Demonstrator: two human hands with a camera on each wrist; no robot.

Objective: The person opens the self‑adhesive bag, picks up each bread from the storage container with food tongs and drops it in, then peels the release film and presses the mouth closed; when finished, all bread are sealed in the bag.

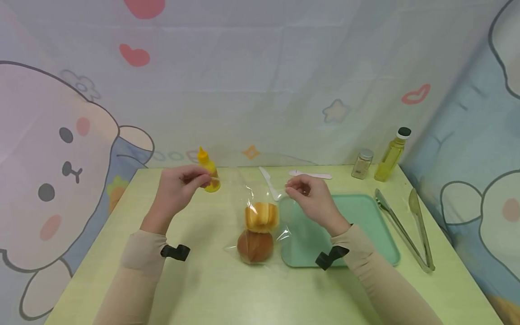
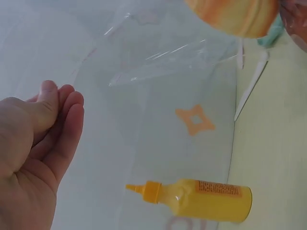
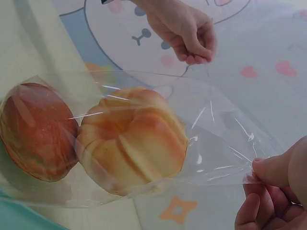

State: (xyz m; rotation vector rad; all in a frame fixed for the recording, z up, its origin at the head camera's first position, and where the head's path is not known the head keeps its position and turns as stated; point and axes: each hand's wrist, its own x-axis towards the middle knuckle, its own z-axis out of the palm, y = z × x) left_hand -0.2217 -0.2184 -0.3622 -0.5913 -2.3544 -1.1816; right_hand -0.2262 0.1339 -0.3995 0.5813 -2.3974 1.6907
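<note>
A clear plastic bag (image 3: 216, 143) hangs above the table between my hands. Inside it, a golden ridged bread roll (image 1: 262, 217) sits above a round brown bun (image 1: 255, 246). My right hand (image 1: 310, 198) pinches the bag's upper right edge between thumb and fingers, plain in the right wrist view. On the other side my left hand (image 1: 180, 187) pinches the bag's thin upper left edge, which is hard to see against the backdrop. Behind the left hand stands a yellow squeeze bottle (image 2: 211, 199), partly covered by the fingers in the head view.
A green tray (image 1: 357, 230) lies under and beyond my right arm. Metal tongs (image 1: 406, 234) lie right of it. An oil bottle (image 1: 390, 158) and a small spice jar (image 1: 363, 164) stand at the back right. A white plastic knife (image 1: 269, 183) and another white utensil (image 1: 318, 175) lie behind the bag.
</note>
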